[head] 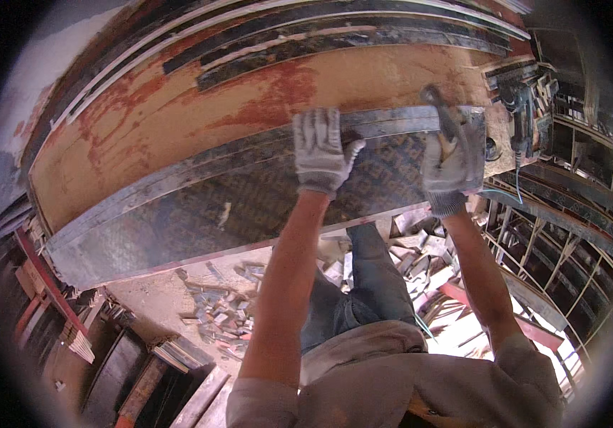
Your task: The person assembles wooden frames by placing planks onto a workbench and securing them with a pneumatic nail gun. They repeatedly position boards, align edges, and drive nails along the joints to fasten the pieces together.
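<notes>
My left hand, in a pale knitted work glove, lies on the far edge of a dark printed plywood panel, fingers pointing away and thumb spread to the right. Near the panel's right end, my right hand, gloved alike, is closed around a hammer whose dark head points away from me. A narrow grey strip runs along the panel's far side, partly hidden under both hands. Beneath lies a broad reddish-stained wooden board.
Long dark and pale strips lie across the bench's far side. A power tool with a cord stands at the right end beside stacked offcuts. Wood scraps litter the floor around my legs. Stacked boards stand at lower left, and curved framed panels at right.
</notes>
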Demonstrator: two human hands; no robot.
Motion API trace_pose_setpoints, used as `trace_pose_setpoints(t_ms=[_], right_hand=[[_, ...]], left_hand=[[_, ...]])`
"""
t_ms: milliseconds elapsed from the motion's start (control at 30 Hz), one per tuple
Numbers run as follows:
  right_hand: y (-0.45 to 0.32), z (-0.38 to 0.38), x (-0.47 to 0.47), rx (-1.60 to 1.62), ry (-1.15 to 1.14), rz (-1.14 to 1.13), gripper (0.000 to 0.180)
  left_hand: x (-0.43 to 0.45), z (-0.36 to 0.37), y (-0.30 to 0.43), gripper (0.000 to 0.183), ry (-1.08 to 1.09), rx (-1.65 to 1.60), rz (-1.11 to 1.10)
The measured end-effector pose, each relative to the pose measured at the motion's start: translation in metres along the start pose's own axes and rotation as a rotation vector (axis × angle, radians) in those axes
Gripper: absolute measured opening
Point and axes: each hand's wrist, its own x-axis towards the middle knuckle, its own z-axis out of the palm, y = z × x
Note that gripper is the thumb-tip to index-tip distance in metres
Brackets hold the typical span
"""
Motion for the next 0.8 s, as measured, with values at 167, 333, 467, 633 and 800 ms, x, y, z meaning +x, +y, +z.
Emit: trace_pose_setpoints(t_ms=[167, 333, 467, 633, 800], right_hand=[[-0.063, 0.001, 0.002, -0.274, -0.203, 0.173, 0.053], [-0.16, 0.04, -0.02, -0.149, 0.105, -0.073, 0.03], [-0.192, 0.082, -0.025, -0.111, -0.298, 0.021, 0.033], [-0.202, 0.093, -0.036, -0.071, 0.112, -0.231, 0.045], [-0.258, 0.105, -0.03, -0.159, -0.286, 0.141, 0.04]], left_hand=[[-0.037, -0.072, -0.051, 0.084, 0.047, -0.213, 0.059], [-0.144, -0.22, -0.22, 0.082, -0.04, 0.224, -0.308], [-0.202, -0.288, -0.351, 0.082, 0.008, 0.69, -0.821], [-0.213, -0.333, -0.424, 0.086, 0.063, 0.638, -0.544], [-0.209, -0.351, -0.437, 0.081, 0.051, 0.576, -0.437]])
